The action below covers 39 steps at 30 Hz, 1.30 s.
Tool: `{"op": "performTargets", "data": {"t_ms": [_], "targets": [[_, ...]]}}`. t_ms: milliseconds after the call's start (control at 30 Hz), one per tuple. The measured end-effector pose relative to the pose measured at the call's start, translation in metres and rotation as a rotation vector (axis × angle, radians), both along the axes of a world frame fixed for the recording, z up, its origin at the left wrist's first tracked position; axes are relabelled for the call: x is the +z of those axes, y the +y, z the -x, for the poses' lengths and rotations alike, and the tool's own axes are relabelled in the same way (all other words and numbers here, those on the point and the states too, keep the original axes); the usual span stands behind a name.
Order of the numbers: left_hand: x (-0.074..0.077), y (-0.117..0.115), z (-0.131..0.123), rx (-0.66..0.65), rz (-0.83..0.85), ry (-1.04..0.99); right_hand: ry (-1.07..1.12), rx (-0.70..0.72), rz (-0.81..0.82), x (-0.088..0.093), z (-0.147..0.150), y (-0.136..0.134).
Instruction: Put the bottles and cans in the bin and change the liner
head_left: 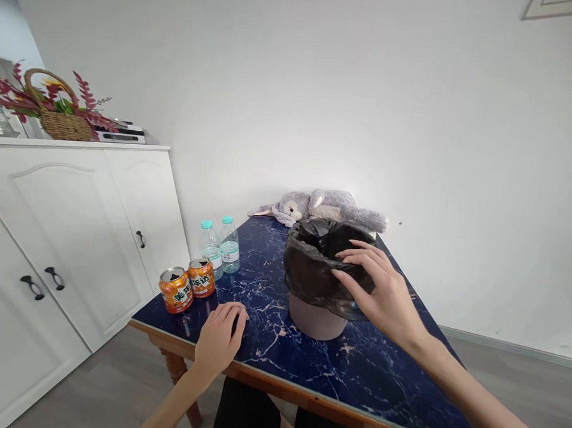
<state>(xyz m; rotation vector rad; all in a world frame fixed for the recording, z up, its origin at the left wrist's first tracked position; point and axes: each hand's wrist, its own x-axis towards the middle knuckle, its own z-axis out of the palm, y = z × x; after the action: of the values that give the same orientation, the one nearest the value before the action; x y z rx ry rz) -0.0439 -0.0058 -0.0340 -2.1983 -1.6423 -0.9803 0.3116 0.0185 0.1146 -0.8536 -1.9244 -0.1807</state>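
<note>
A round grey bin (316, 318) stands on the blue marbled table, lined with a black plastic bag (306, 272) folded over its rim. My right hand (376, 282) is at the bag's right side, fingers apart over the rim and the thumb near the outer fold; it grips nothing that I can see. Resting on the table near the front edge, left of the bin, is my left hand (221, 335), empty with loosely curled fingers. Beyond it are two orange cans (176, 291) (201, 278) and two clear bottles with turquoise caps (211, 245) (229, 244).
A grey plush toy (334, 207) lies at the table's far end against the wall. White cabinets (74, 228) stand at the left, topped by a wicker basket (66, 124) with red and yellow flowers. The wooden table edge (296, 390) runs along the front.
</note>
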Motion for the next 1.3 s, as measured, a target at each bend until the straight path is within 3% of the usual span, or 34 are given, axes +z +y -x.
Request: {"op": "performTargets", "data": {"t_ms": [100,200,367,467,567,700,867,967,1067,1167,1300], "targets": [[0.000,-0.001,0.000,-0.008,0.009,-0.002,-0.050,-0.020,-0.036,-0.005,0.006,0.002],[0.002,-0.003,-0.001,-0.016,0.018,-0.016,-0.043,-0.105,0.001,-0.026,-0.001,-0.012],[0.005,-0.005,-0.004,-0.009,0.021,-0.035,0.096,-0.287,0.335,-0.107,-0.033,-0.047],[0.003,-0.005,-0.004,-0.007,0.031,-0.043,0.192,-0.281,0.593,-0.156,-0.052,-0.053],[0.006,-0.006,-0.003,-0.047,0.054,-0.027,0.362,-0.223,0.760,-0.184,-0.063,-0.045],[0.034,-0.017,0.001,-0.123,0.015,0.049,0.457,-0.179,0.824,-0.190,-0.065,-0.037],[0.108,-0.022,0.007,-0.061,-0.218,0.075,0.356,-0.153,0.851,-0.185,-0.061,-0.045],[0.155,0.004,0.011,0.036,-0.342,0.119,0.368,-0.161,0.828,-0.184,-0.059,-0.046],[0.189,0.053,0.016,0.130,-0.314,0.204,0.367,-0.162,0.806,-0.185,-0.059,-0.044],[0.204,0.105,0.023,0.239,-0.146,0.316,0.371,-0.161,0.793,-0.186,-0.058,-0.042],[0.198,0.144,0.026,0.281,-0.069,0.364,0.385,-0.143,0.792,-0.186,-0.057,-0.042]]}}
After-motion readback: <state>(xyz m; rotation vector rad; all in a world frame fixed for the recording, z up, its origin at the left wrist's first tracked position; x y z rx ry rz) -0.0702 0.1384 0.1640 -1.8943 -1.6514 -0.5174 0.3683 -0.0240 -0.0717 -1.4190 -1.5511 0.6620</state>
